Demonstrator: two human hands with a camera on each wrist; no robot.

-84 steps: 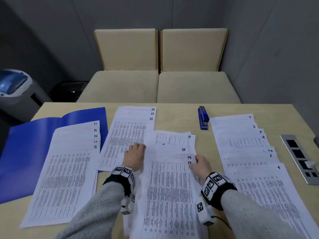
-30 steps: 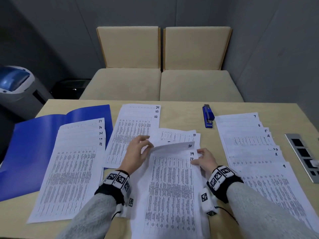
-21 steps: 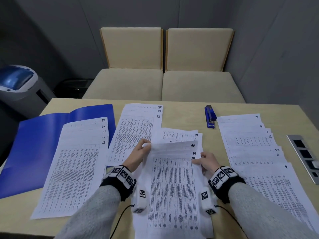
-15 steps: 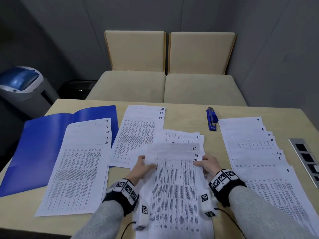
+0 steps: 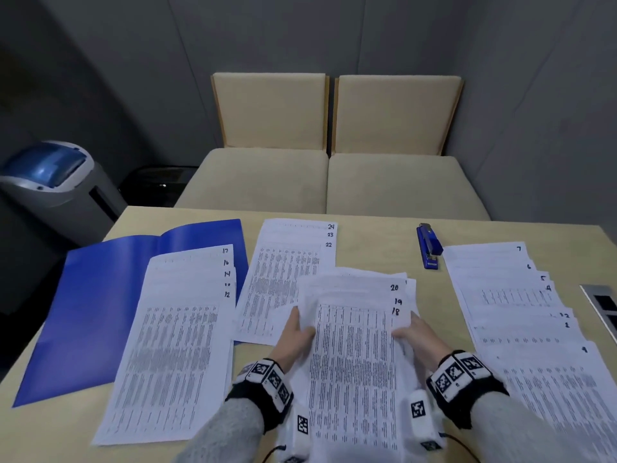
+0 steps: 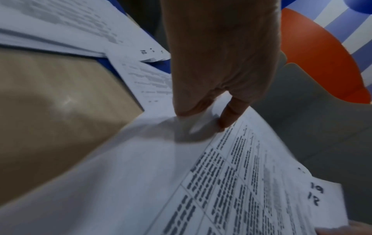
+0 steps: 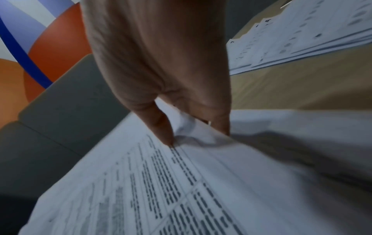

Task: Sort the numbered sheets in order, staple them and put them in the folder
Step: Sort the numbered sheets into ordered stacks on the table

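Both hands hold a sheaf of printed sheets (image 5: 354, 359) numbered 18, 19 and 20, raised off the table's middle. My left hand (image 5: 295, 335) pinches its left edge, thumb on top (image 6: 203, 117). At the right edge my right hand (image 5: 412, 335) pinches likewise (image 7: 193, 127). A fan of sheets 12 to 17 (image 5: 173, 339) lies partly on the open blue folder (image 5: 96, 305) at left. Sheets 22 to 24 (image 5: 290, 262) lie behind centre. Along the right lies a fan of sheets 1 to 7 (image 5: 514, 312). The blue stapler (image 5: 428, 246) lies behind them.
A metal socket plate (image 5: 604, 309) is set in the table at the far right edge. Two beige seats (image 5: 330, 182) stand behind the table, and a grey bin with a blue lid (image 5: 50, 182) stands at far left. Bare tabletop (image 5: 374, 242) shows between the stapler and sheets 22 to 24.
My left hand lifted the top left corner of the middle sheets, then slid down to their left edge. Both hands have now gathered sheets 18 to 20 and raised them, covering sheet 21.
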